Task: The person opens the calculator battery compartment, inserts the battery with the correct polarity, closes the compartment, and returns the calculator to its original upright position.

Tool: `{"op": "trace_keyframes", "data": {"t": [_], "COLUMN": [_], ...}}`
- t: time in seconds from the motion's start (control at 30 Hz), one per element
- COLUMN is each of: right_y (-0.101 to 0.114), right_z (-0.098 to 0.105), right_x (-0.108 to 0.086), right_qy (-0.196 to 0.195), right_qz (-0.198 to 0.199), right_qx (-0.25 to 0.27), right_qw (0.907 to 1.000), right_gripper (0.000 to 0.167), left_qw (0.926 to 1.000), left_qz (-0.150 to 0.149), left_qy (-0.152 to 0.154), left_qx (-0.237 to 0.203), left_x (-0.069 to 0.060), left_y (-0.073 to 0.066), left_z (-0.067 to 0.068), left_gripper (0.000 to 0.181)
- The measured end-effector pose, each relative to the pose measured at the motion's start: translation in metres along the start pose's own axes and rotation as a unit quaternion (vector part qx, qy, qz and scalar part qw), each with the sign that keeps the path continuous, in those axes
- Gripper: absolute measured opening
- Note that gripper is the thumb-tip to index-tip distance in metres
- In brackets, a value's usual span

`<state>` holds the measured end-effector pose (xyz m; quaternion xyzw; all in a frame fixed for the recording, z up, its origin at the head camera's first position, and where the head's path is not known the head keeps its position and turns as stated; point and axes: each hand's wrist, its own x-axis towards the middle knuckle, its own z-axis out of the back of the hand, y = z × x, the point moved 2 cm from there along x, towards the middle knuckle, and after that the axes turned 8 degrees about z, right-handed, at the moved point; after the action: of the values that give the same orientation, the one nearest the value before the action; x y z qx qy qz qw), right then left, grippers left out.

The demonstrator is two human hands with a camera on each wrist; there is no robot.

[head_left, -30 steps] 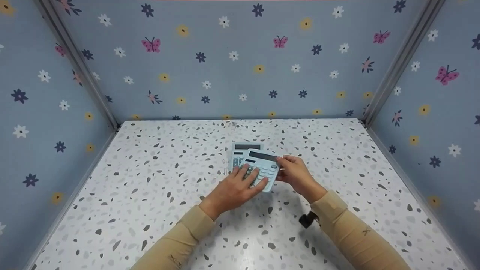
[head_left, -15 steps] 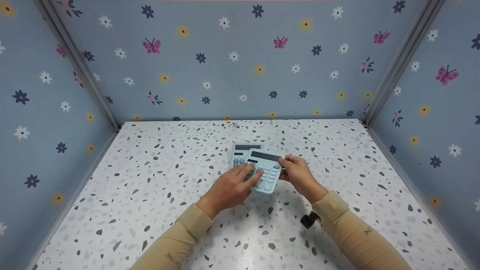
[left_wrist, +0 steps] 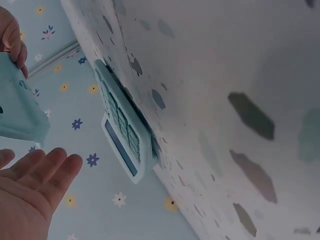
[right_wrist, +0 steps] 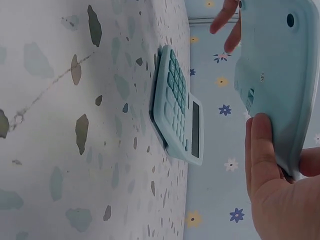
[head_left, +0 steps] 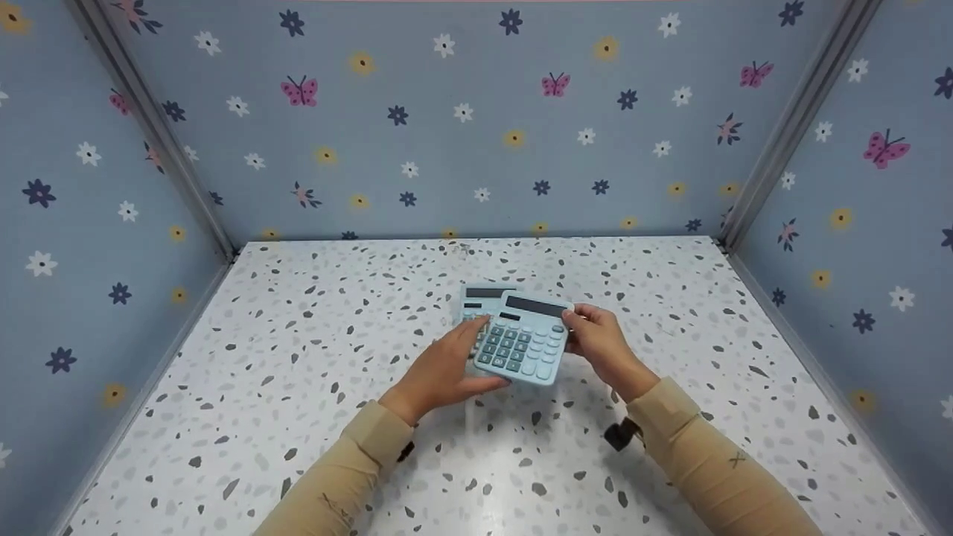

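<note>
A light-blue calculator (head_left: pixel 530 339) is held above the table by my right hand (head_left: pixel 601 348), thumb on the upper right corner. The right wrist view shows that hand's fingers under the calculator's back (right_wrist: pixel 280 60). My left hand (head_left: pixel 439 376) is beside the calculator's left edge, fingers extended. In the left wrist view, the fingers of my left hand (left_wrist: pixel 35 192) look slightly apart from it. A second, matching calculator (head_left: pixel 488 292) lies on the table behind and below, partly hidden in the head view. Its keys and tilted display show in the right wrist view.
The white speckled tabletop (head_left: pixel 298 357) is bounded by blue flowered panels (head_left: pixel 476 149) at the back and both sides. Grey metal posts (head_left: pixel 160 130) stand at the back corners. A small black device (head_left: pixel 619 433) is on the right wrist.
My left hand has slid left off the keys to the calculator's left edge, uncovering the keypad. The held calculator has shifted slightly right with my right hand; the other calculator stays put.
</note>
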<state>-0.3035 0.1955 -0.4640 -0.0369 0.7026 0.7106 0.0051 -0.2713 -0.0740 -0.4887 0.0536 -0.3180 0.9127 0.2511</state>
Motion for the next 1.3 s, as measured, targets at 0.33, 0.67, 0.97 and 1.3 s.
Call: {"op": "trace_keyframes", "data": {"t": [0.33, 0.67, 0.97, 1.3], "right_y": [0.0, 0.002, 0.004, 0.008], "right_z": [0.008, 0.015, 0.024, 0.034], "right_x": [0.003, 0.006, 0.009, 0.012], "right_qy": [0.005, -0.007, -0.018, -0.007], "right_qz": [0.006, 0.005, 0.023, 0.044], "right_qx": [-0.017, -0.03, -0.024, -0.111], "right_qw": [0.9998, 0.9995, 0.9993, 0.9928], "right_gripper": [0.026, 0.028, 0.033, 0.041], "left_qw": [0.9768, 0.9673, 0.9534, 0.9526], "left_qz": [0.088, 0.119, 0.149, 0.177], "left_qy": [0.072, 0.084, 0.072, 0.051], "left_qx": [-0.182, -0.208, -0.252, -0.242], "left_x": [0.005, 0.009, 0.013, 0.019], "left_y": [0.002, -0.009, -0.02, -0.032], "left_z": [-0.006, -0.013, -0.022, -0.032], "left_gripper": [0.105, 0.096, 0.089, 0.089]}}
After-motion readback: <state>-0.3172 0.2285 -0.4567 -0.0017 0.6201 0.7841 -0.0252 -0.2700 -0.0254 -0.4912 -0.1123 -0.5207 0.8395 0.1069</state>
